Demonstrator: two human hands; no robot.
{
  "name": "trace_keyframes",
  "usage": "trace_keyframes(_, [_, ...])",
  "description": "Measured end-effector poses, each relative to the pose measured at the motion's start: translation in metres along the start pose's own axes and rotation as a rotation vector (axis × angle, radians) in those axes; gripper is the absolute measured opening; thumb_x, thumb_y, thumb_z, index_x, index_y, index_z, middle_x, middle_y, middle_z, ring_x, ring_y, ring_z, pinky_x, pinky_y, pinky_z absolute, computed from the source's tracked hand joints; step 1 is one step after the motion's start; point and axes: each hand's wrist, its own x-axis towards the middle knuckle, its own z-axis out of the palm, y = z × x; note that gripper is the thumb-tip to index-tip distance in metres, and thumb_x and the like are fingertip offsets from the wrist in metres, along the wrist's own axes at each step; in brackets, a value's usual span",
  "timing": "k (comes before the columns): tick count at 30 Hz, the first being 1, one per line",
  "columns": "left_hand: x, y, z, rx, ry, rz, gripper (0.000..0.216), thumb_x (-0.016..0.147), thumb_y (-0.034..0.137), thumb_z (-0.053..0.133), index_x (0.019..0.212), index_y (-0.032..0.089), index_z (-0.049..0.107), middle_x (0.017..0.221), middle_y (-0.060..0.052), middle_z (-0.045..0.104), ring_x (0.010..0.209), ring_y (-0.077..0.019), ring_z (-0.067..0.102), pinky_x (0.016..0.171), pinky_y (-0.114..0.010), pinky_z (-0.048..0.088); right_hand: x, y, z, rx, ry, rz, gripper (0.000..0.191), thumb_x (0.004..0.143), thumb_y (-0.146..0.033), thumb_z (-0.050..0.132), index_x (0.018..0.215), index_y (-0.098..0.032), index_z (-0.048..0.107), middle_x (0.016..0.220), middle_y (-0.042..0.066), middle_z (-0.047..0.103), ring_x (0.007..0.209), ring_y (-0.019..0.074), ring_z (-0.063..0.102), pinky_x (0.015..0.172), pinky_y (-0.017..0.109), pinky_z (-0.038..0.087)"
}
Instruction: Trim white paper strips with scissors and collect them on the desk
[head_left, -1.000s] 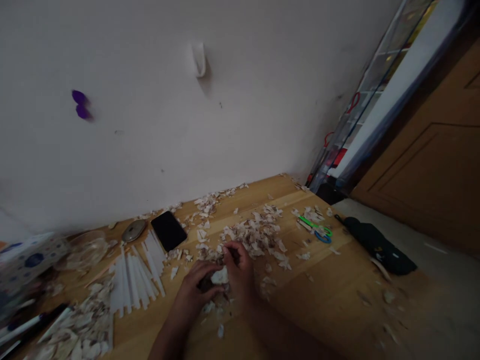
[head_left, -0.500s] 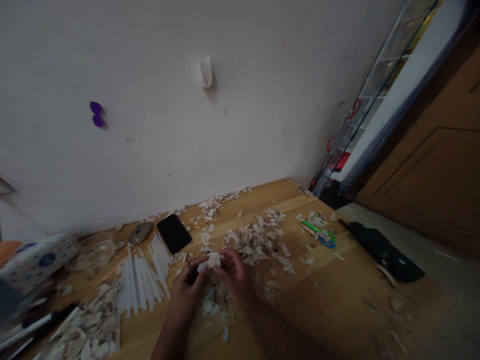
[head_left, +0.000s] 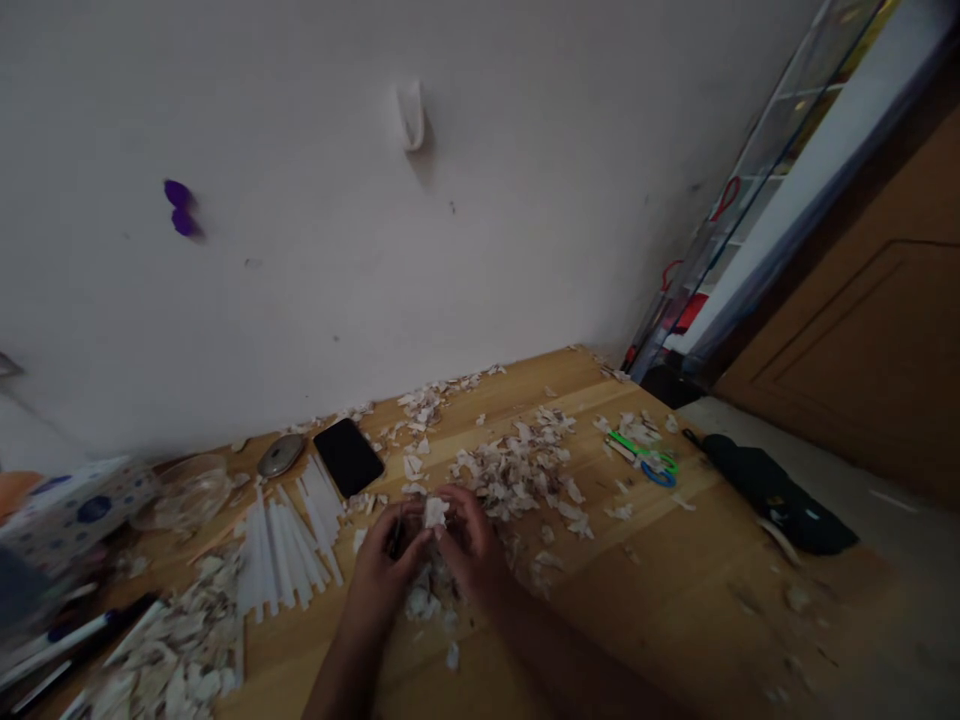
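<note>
My left hand (head_left: pixel 386 560) is closed, with a small dark tool (head_left: pixel 396 538) partly showing between its fingers; its kind is hidden. Between both sets of fingertips sits a whitish, crinkled flake (head_left: pixel 435 512) that looks dried. My right hand (head_left: pixel 472 548) pinches this flake from the other side, thumb and fingers pressed together. Just below the hands lies a small heap of similar pale flakes (head_left: pixel 424 603). A larger pile of dried flakes (head_left: pixel 517 470) spreads behind and to the right of my right hand.
Left of my hands are white strips (head_left: pixel 277 555), a black phone (head_left: pixel 349 457), an oval grey mouse-like object (head_left: pixel 281 456), a clear bowl (head_left: pixel 187 490), a tissue box (head_left: pixel 94 510) and more flakes (head_left: pixel 172 650). Green-and-blue scissors (head_left: pixel 649 462) and a dark folded umbrella (head_left: pixel 772 495) lie rightward.
The flake has turned and now looks smaller between the fingertips. My left hand has moved slightly right, closer to the right. The camera view has shifted a little.
</note>
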Motion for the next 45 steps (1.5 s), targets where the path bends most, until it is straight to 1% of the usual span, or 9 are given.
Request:
trace_keyframes(3, [-0.003,-0.001,0.002,-0.068,-0.049,-0.096,0.041,0.072,0.043,0.080,0.107,0.022,0.075,0.105,-0.010,0.076,0.099,-0.0283,0.069,0.093,-0.040,0.051,0.000,-0.006,-0.003,0.021,-0.016,0.015,0.049,0.085,-0.033,0.064,0.134,-0.028,0.056,0.117,0.006,0.066,0.108,0.0236,0.062,0.095,0.036,0.050])
trace_keyframes(6, [-0.005,0.001,0.002,-0.132,-0.083,-0.103,0.043,0.072,0.043,0.080,0.110,0.023,0.074,0.113,-0.011,0.075,0.107,-0.0290,0.068,0.099,-0.041,0.049,0.000,-0.012,-0.005,0.028,-0.023,0.025,0.051,0.083,-0.032,0.064,0.133,-0.028,0.057,0.111,0.005,0.067,0.105,0.0243,0.062,0.095,0.037,0.050])
trace_keyframes(15, [-0.005,-0.005,0.000,-0.019,-0.053,-0.039,0.032,0.082,0.036,0.069,0.111,0.024,0.076,0.115,-0.010,0.075,0.109,-0.0288,0.068,0.100,-0.041,0.048,0.000,-0.011,-0.007,-0.017,-0.088,-0.073,0.051,0.078,-0.025,0.055,0.129,-0.026,0.060,0.093,0.001,0.058,0.089,0.0210,0.057,0.086,0.033,0.048])
trace_keyframes(22, [-0.004,-0.008,0.000,0.084,-0.080,0.054,0.027,0.075,0.026,0.070,0.101,0.024,0.077,0.102,-0.007,0.076,0.098,-0.0267,0.068,0.091,-0.038,0.051,-0.001,-0.016,-0.009,0.010,-0.212,-0.130,0.042,0.083,-0.028,0.051,0.124,-0.026,0.063,0.099,0.003,0.060,0.093,0.0220,0.057,0.086,0.033,0.047])
trace_keyframes(27, [-0.002,-0.002,-0.001,0.123,-0.006,0.039,0.022,0.085,0.037,0.064,0.096,0.023,0.077,0.095,-0.007,0.074,0.090,-0.0252,0.067,0.086,-0.036,0.051,-0.003,-0.009,-0.003,-0.059,-0.160,-0.104,0.044,0.091,-0.033,0.054,0.134,-0.026,0.052,0.106,0.003,0.062,0.098,0.0207,0.060,0.090,0.034,0.049])
trace_keyframes(32, [-0.001,-0.006,-0.001,0.074,0.025,0.061,0.016,0.080,0.028,0.065,0.090,0.022,0.076,0.093,-0.006,0.074,0.088,-0.0246,0.067,0.086,-0.036,0.051,-0.004,0.000,0.003,-0.240,-0.131,-0.131,0.048,0.087,-0.021,0.061,0.134,-0.028,0.052,0.126,0.005,0.063,0.114,0.0213,0.060,0.101,0.036,0.047])
trace_keyframes(36, [-0.003,-0.008,0.001,0.030,0.017,0.029,0.022,0.076,0.020,0.063,0.093,0.023,0.076,0.094,-0.006,0.075,0.087,-0.0241,0.067,0.085,-0.035,0.050,-0.003,0.004,0.001,-0.363,-0.049,-0.198,0.048,0.083,-0.009,0.051,0.127,-0.026,0.057,0.118,0.005,0.067,0.110,0.0203,0.062,0.099,0.036,0.049])
trace_keyframes(41, [-0.005,0.001,0.008,-0.024,0.041,-0.065,0.026,0.075,0.024,0.066,0.098,0.022,0.077,0.096,-0.006,0.076,0.088,-0.0248,0.068,0.082,-0.034,0.050,-0.002,0.007,-0.001,-0.515,0.086,-0.279,0.043,0.086,-0.010,0.049,0.126,-0.024,0.056,0.113,0.006,0.067,0.105,0.0210,0.063,0.095,0.037,0.050])
trace_keyframes(45, [-0.006,0.010,0.012,-0.097,0.114,-0.173,0.025,0.067,0.032,0.076,0.090,0.021,0.076,0.079,-0.004,0.074,0.072,-0.0220,0.066,0.067,-0.028,0.050,0.000,0.003,-0.002,-0.587,0.134,-0.339,0.037,0.092,-0.013,0.048,0.127,-0.024,0.054,0.110,0.006,0.067,0.102,0.0208,0.064,0.092,0.036,0.052])
